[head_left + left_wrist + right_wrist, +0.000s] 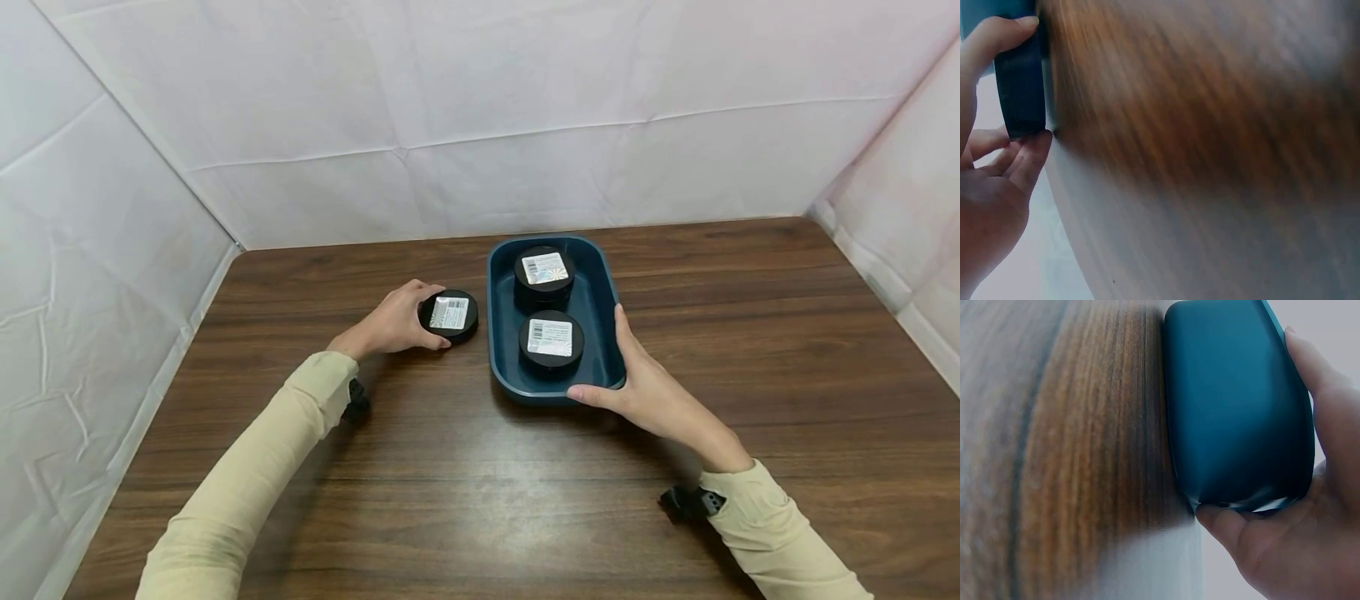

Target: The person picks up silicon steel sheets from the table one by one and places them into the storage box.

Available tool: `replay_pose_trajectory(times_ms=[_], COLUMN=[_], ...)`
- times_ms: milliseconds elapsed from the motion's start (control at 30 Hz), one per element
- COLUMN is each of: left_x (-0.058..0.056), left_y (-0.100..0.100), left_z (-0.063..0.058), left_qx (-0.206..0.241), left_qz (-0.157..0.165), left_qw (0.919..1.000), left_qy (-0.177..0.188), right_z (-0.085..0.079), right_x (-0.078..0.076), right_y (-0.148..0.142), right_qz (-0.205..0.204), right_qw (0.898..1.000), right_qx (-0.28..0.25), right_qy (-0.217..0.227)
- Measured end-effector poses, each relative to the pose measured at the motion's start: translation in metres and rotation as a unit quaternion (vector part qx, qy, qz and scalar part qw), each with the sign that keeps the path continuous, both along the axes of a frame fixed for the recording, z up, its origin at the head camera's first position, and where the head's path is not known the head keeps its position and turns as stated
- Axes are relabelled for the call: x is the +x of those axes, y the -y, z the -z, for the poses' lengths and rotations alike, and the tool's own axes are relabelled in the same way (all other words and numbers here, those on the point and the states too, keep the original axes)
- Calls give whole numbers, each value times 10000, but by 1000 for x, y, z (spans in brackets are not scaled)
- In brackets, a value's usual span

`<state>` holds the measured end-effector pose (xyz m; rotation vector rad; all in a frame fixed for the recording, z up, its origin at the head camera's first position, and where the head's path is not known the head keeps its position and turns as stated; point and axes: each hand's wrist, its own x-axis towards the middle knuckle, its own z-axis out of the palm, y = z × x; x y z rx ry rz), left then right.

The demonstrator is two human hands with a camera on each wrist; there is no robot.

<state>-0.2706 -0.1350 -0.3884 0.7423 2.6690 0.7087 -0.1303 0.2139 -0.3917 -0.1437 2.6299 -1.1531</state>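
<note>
My left hand [397,321] grips a flat round black container [450,314] by its sides, thumb at the near edge, with a white barcode label facing up. In the left wrist view, the container's dark side [1022,94] shows between thumb and fingers, close to the tabletop. Just right of it stands a dark blue rectangular tray [600,325]. My right hand [652,396] holds the tray's near right corner, thumb on the front and fingers along the right side. Inside the tray are a far black round container [544,271], which looks taller, and a near one [551,337], both labelled.
The brown wood-grain table [465,475] reaches back to a white curtain [420,183]. More white sheeting [90,300] hangs along the left side and another sheet [915,225] on the right. Each wrist wears a small black device.
</note>
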Motion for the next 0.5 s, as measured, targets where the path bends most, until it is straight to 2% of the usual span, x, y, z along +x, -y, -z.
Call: replay_pose_trajectory(times_ms=[133, 367, 500], left_x=[3, 11, 15], left_y=[-1, -2, -2], left_z=[-3, -11, -15], left_qx=[51, 143, 139], left_qz=[-118, -571, -686], left_qw=[9999, 9983, 9975], left_qy=[2, 50, 112], right_z=[-1, -3, -5], right_x=[0, 2, 2], right_y=[0, 0, 1], right_qz=[-2, -23, -52], right_qw=[10000, 10000, 10000], right_qx=[-5, -28, -54], right_qy=[5, -3, -48])
